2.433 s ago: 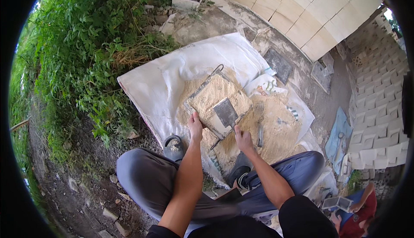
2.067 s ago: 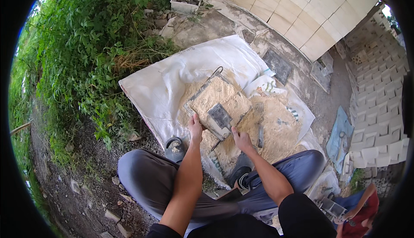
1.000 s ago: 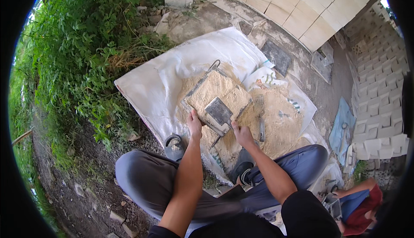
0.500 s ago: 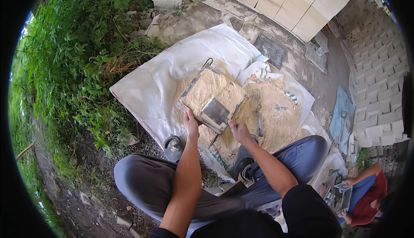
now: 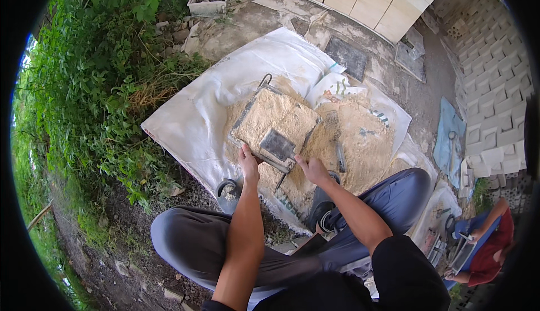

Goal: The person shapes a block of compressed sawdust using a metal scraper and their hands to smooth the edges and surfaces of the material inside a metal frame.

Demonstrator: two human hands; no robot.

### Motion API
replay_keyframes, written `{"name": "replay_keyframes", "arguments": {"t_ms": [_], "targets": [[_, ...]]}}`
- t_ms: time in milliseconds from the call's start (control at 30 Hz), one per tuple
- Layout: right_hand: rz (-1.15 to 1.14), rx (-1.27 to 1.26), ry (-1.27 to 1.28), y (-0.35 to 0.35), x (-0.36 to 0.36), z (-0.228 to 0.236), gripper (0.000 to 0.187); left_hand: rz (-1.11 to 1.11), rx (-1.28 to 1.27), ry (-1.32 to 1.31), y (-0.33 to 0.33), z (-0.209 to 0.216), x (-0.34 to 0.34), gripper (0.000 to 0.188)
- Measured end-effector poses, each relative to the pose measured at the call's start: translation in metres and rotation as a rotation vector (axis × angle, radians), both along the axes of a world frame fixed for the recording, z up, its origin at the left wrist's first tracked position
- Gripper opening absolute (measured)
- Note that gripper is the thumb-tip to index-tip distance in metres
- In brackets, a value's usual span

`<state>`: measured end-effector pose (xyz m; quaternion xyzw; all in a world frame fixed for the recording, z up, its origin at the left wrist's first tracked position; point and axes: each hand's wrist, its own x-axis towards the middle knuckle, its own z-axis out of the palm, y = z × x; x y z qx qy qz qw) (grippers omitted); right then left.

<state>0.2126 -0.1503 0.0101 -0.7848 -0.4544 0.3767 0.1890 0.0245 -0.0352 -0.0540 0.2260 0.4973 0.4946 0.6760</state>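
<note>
A square metal-edged mold frame (image 5: pixel 242 121), heaped with pale sandy powder (image 5: pixel 281 108), rests on the powder-covered white sack. Wire loops stick out at its far and near corners. A dark grey square plate (image 5: pixel 277 144) lies on the powder at the frame's near side. My left hand (image 5: pixel 249 163) is closed on the near left edge of the frame, thumb on top. My right hand (image 5: pixel 314 170) is closed at the near right edge, thumb beside the plate's corner; its other fingers are mostly hidden beneath.
The white sack (image 5: pixel 191 105) holds more loose powder to the right, where a dark bar-like tool (image 5: pixel 340 158) lies. A black rubbery container (image 5: pixel 228 197) sits by my left forearm. Plants crowd the left; pale tiles are stacked right. A person in red (image 5: pixel 495 249) works at lower right.
The view has shifted slightly. Both hands keep their places on the frame, and the plate looks darker, with less shine. At lower right, the other person has shifted the object they hold.
</note>
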Motion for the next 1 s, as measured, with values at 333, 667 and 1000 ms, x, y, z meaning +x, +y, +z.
{"name": "replay_keyframes", "arguments": {"t_ms": [333,667,1000], "targets": [[-0.049,0.133,-0.048,0.014,-0.006,0.014,0.088,-0.029,-0.013,0.042,0.004,-0.005,-0.005,0.033],[0.017,-0.265,-0.075,0.009,0.01,0.004,0.092,-0.044,0.026,0.022,0.008,0.002,-0.003,0.036],[-0.212,-0.133,0.256,0.046,0.021,0.157,0.076,-0.244,0.061,0.618,-0.056,-0.021,0.024,0.062]]}}
